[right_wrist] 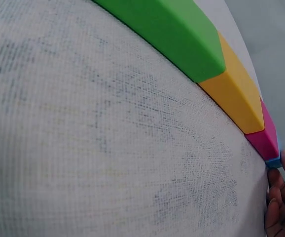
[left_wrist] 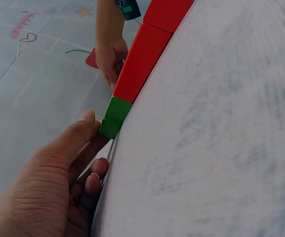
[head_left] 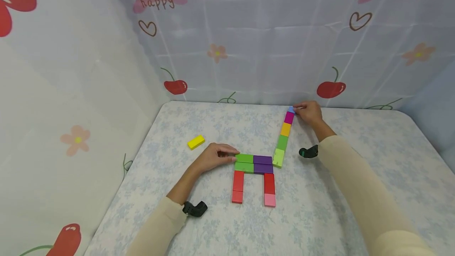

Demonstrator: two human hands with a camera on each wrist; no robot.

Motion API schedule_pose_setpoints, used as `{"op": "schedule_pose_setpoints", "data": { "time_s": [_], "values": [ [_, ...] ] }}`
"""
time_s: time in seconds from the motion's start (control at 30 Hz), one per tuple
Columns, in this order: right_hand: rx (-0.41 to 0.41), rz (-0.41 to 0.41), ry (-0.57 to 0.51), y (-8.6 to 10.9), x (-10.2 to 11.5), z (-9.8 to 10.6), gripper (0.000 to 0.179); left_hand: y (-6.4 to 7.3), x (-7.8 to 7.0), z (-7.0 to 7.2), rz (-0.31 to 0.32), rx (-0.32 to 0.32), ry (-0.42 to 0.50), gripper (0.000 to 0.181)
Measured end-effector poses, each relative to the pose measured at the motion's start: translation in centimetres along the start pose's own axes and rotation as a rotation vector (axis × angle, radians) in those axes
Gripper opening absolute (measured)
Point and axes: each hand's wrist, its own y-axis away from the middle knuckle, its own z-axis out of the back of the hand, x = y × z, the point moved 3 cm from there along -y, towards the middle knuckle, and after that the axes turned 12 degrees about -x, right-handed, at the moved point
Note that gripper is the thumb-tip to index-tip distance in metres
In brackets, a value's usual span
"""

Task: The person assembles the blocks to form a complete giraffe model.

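Note:
My left hand (head_left: 214, 156) has thumb and index finger at the left end of the far green block (head_left: 244, 158), pinching its corner. Beside it lie a nearer green block (head_left: 244, 167) and two purple blocks (head_left: 263, 160), forming a double row. Right at the back edge of the table, my right hand (head_left: 309, 112) pinches a small blue block (head_left: 291, 109) between thumb and fingertips. That piece touches a magenta block (head_left: 289, 118). An orange block (head_left: 285, 129), a green one and a light green block (head_left: 279, 158) continue the slanted line down to the purple end.
Two red legs (head_left: 238, 180) extend from the double row, the right one ending in a pink block (head_left: 269, 200). A yellow block (head_left: 196, 142) lies apart, beyond the left hand. The patterned table (head_left: 305, 216) meets a printed curtain (head_left: 263, 66) at the back.

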Motion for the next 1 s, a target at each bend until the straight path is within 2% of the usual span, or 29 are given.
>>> {"op": "schedule_pose_setpoints", "data": {
  "time_s": [0.2,0.33,0.43,0.67,0.83,1.0],
  "values": [
    [-0.012,-0.028,0.015,0.2,0.1,0.5,0.031,-0.1,-0.3,-0.2,0.006,-0.003,-0.004,0.025],
    [-0.016,-0.031,0.006,0.3,0.1,0.9,0.033,0.1,-2.5,0.0,0.005,-0.003,0.017,0.026],
    [-0.048,-0.024,-0.009,0.6,0.5,1.4,0.036,0.3,-4.1,0.2,-0.013,0.001,0.035,0.026],
    [-0.166,0.082,-0.066,2.3,3.5,3.3,0.033,0.6,-3.7,0.4,-0.037,-0.009,0.046,0.025],
    [-0.147,0.159,-0.127,4.6,5.4,4.5,0.03,0.7,-3.6,0.4,-0.041,-0.01,0.042,0.026],
    [-0.113,0.227,-0.143,7.0,6.5,5.4,0.03,0.8,-3.6,0.3,-0.037,-0.008,0.044,0.026]
  ]
}}
